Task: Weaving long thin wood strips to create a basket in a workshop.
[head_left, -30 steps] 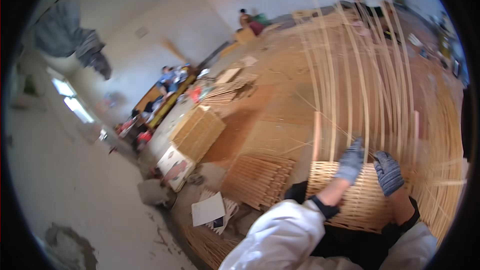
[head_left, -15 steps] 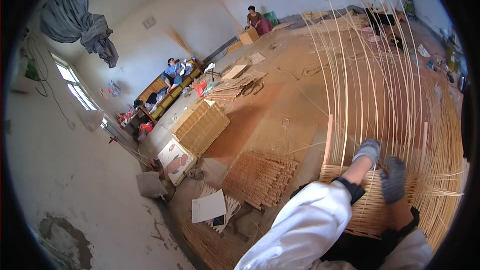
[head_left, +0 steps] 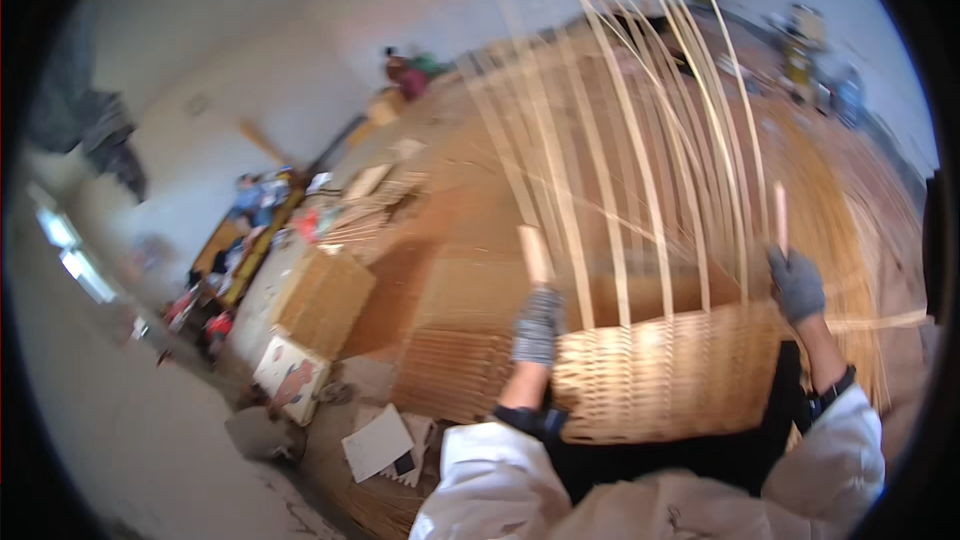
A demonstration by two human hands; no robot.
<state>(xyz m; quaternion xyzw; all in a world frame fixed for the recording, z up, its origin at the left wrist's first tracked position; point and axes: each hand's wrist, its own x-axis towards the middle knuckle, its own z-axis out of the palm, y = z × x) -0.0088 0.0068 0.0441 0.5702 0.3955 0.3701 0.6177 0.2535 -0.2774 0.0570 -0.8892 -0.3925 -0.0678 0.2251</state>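
Observation:
A woven wicker panel [head_left: 668, 377] stands over my lap, with long pale cane strips [head_left: 648, 202] rising from its top edge and fanning upward. My left hand [head_left: 538, 324], in a grey glove, is closed round the thick wooden stick [head_left: 535, 252] at the panel's left end. At the opposite end my right hand [head_left: 798, 285], also gloved, is wrapped round a second wooden stick [head_left: 780, 208]. Both sticks poke out above the hands. Their lower parts are hidden. Motion blurs the view.
Flat woven panels [head_left: 448, 375] lie on the floor to the left, near a wicker box [head_left: 322, 300] and a sheet of white paper [head_left: 378, 445]. A heap of loose cane [head_left: 825, 210] spreads along the right. Several people sit farther back in the room.
My hands have parted from the middle of the panel to its two end sticks and closed on them. The panel now faces me more upright, and the view has swung right.

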